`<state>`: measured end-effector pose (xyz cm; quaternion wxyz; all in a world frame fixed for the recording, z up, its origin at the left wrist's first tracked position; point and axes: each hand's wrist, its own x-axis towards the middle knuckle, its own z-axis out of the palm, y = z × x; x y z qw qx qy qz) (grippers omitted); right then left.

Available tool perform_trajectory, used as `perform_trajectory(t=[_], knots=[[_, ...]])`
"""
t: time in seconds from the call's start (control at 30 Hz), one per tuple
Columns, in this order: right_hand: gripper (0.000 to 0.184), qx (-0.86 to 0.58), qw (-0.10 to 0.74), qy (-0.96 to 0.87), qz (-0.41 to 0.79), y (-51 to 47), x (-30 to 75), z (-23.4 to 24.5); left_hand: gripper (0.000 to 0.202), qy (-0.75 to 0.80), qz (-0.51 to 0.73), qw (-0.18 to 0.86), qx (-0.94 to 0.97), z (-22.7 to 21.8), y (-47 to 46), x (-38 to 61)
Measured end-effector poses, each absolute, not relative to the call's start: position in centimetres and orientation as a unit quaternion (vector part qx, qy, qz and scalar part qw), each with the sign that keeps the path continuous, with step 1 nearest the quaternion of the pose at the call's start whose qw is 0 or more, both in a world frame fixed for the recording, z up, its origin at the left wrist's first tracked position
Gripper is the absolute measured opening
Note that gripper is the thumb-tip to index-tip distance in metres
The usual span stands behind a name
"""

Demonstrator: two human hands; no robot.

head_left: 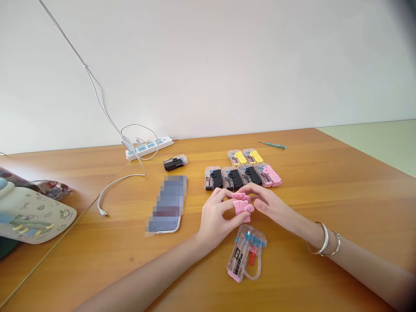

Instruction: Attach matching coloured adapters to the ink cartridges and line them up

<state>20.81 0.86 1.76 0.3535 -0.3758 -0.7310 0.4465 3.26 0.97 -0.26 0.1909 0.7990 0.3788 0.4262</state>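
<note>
Hands together: my left hand (216,216) and right hand (269,206) both pinch a small pink part (242,203), clear casing (245,258) just below them; a light, even grip seems best.

The only print you can read is on the clear case (247,255) lying on the counter (325,182) just in front of your hands. A black strip along its side carries white capitals: "MINI" on one line and "WATER" on the next, followed by a last word too small to make out. The row of cases (242,177) beyond your hands bears the same kind of dark strip, but the lettering there is too small to read. The screen of the phone (169,203) is blurred. The pink part (243,204) held between your left hand (216,219) and right hand (271,206) shows no lettering you can make out.
</note>
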Motion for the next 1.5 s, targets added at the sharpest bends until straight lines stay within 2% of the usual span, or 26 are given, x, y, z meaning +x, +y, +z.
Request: perform_trajectory(t=[0.07,0.17,0.3,0.47,0.6,0.67,0.73,0.83,0.93,1.23,1.37,1.5], knots=[[0.029,-0.392,0.353,-0.736,0.424,1.0,21.0,1.8,0.013,0.383,0.422,0.204,0.796,-0.2,1.0,3.2],[0.022,-0.423,0.405,-0.693,0.422,1.4,21.3,1.5,0.015,0.379,0.415,0.23,0.795,0.0,1.0,3.1],[0.023,-0.453,0.47,-0.582,0.484,1.9,21.7,1.2,0.032,0.344,0.369,0.278,0.817,0.4,0.8,3.0],[0.024,-0.43,0.504,-0.49,0.566,2.2,21.8,1.9,0.035,0.339,0.308,0.307,0.834,0.4,0.6,2.9],[0.025,-0.413,0.523,-0.423,0.614,2.9,22.4,2.2,0.035,0.306,0.223,0.288,0.88,0.2,0.3,2.8],[0.025,-0.414,0.523,-0.421,0.614,3.1,22.7,2.1,0.039,0.29,0.192,0.269,0.898,0.2,0.1,2.8],[0.026,-0.416,0.52,-0.444,0.6,3.3,22.9,1.9,0.034,0.29,0.182,0.258,0.904,0.3,0.1,2.9],[0.033,-0.415,0.499,-0.496,0.578,3.3,23.0,1.6,0.025,0.294,0.189,0.272,0.897,0.3,0.3,2.9],[0.04,-0.407,0.462,-0.53,0.583,3.1,23.1,1.4,0.027,0.285,0.207,0.326,0.877,0.4,0.6,3.0],[0.033,-0.398,0.453,-0.527,0.599,2.9,22.9,1.2,0.031,0.342,0.299,0.497,0.74,0.4,1.1,3.0],[0.041,-0.422,0.449,-0.541,0.572,2.9,22.7,0.7,0.038,0.384,0.363,0.556,0.641,0.2,1.7,2.9],[0.048,-0.424,0.424,-0.52,0.608,3.0,22.3,0.1,0.034,0.418,0.395,0.594,0.563,0.5,2.1,2.8]])
